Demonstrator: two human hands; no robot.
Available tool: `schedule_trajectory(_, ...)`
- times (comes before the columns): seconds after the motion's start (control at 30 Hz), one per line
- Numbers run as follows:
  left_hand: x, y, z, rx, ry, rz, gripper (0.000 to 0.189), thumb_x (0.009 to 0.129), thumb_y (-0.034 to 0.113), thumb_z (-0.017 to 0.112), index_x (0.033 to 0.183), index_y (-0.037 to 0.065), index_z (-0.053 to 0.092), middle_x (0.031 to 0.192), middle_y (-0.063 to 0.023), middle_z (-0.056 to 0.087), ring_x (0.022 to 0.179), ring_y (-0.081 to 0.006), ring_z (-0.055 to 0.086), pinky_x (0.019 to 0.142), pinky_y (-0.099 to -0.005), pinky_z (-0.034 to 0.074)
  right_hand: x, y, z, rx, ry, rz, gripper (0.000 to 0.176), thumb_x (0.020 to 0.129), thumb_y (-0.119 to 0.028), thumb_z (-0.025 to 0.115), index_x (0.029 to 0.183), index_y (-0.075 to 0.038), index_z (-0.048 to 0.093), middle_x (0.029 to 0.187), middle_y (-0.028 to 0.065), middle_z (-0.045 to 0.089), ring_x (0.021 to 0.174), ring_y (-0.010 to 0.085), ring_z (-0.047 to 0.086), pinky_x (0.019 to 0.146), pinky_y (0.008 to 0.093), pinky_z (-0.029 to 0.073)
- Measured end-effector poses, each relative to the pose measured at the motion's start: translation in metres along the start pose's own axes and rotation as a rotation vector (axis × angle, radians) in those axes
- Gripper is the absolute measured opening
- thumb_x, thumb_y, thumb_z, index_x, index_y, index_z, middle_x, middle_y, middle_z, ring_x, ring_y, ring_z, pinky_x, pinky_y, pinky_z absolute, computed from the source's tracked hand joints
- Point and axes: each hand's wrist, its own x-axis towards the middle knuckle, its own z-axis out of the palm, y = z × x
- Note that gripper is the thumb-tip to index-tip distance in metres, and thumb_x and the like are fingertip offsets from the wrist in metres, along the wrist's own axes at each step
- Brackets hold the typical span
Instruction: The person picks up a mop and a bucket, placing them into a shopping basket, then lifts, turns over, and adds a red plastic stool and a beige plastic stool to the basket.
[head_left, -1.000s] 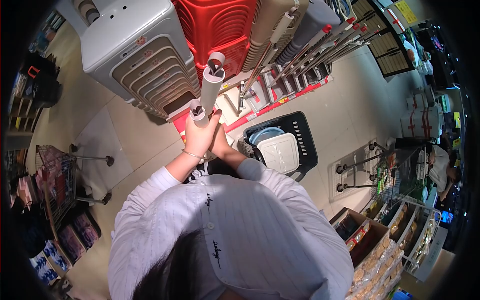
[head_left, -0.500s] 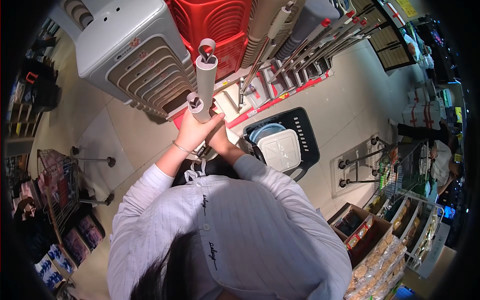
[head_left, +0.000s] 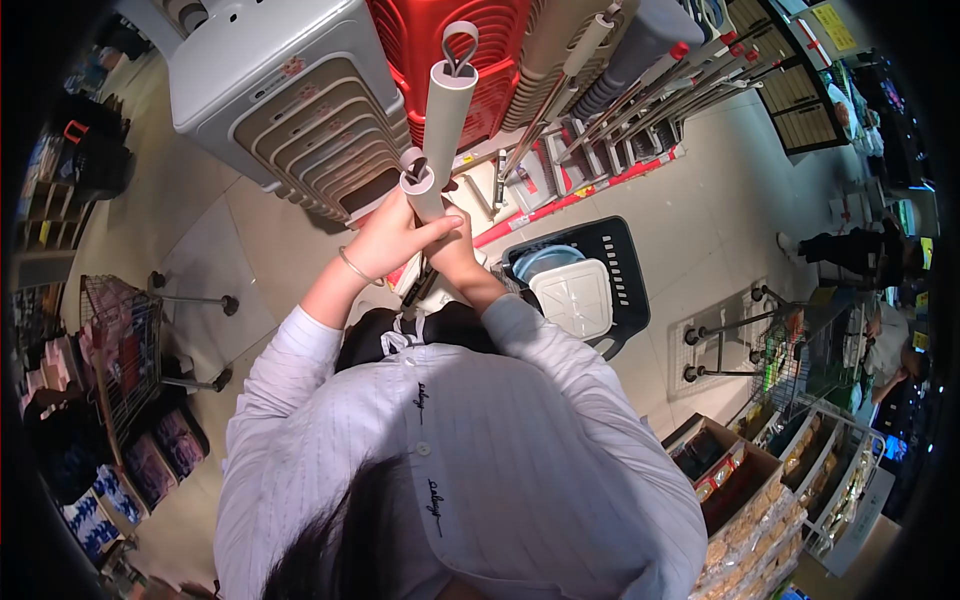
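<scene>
Two grey poles (head_left: 447, 110), left hand (head_left: 388, 240) grip wrapped tight round them, right hand (head_left: 458, 258) clasped alongside.

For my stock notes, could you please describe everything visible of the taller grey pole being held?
The taller pole is a smooth, pale grey tube, plastic-looking, topped by a flat cap and a grey hanging loop. It stands roughly upright, rising toward the camera, beside a shorter matching pole. Its lower part is hidden behind the left hand and right hand, which close around the pair.
</scene>
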Motion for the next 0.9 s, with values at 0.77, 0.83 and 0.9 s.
schedule_trajectory(0.77, -0.014, -0.057, 0.01, 0.101, 0.12, 0.097, 0.047, 0.079, 0.015, 0.059, 0.12, -0.001, 0.041, 0.113, -0.0225, 0.05, 0.108, -0.032, 0.048, 0.091, -0.0368, 0.037, 0.054, -0.087, -0.038, 0.097, -0.239, -0.059, 0.021, 0.079, -0.02, 0.063, 0.086, -0.001, 0.059, 0.073, 0.0071, 0.06, 0.062, 0.0129, 0.056, 0.057, 0.027, 0.045)
schedule_trajectory(0.83, -0.007, -0.054, 0.009, 0.105, 0.152, 0.039, 0.04, 0.081, 0.012, 0.056, 0.115, -0.001, 0.043, 0.107, -0.0224, 0.053, 0.102, -0.0327, 0.051, 0.086, -0.0371, 0.04, 0.056, -0.1, -0.036, 0.146, -0.29, -0.041, 0.02, 0.08, -0.018, 0.062, 0.088, -0.001, 0.058, 0.073, 0.0067, 0.06, 0.061, 0.0129, 0.055, 0.054, 0.0277, 0.045)
schedule_trajectory(0.9, -0.005, -0.051, 0.006, 0.108, 0.183, -0.017, 0.033, 0.082, 0.01, 0.054, 0.111, -0.002, 0.045, 0.1, -0.0222, 0.055, 0.096, -0.0333, 0.054, 0.081, -0.0374, 0.042, 0.06, -0.107, -0.039, 0.141, -0.373, 0.017, 0.02, 0.083, -0.013, 0.058, 0.096, 0.002, 0.054, 0.083, 0.0058, 0.059, 0.078, 0.0124, 0.057, 0.069, 0.0255, 0.046)
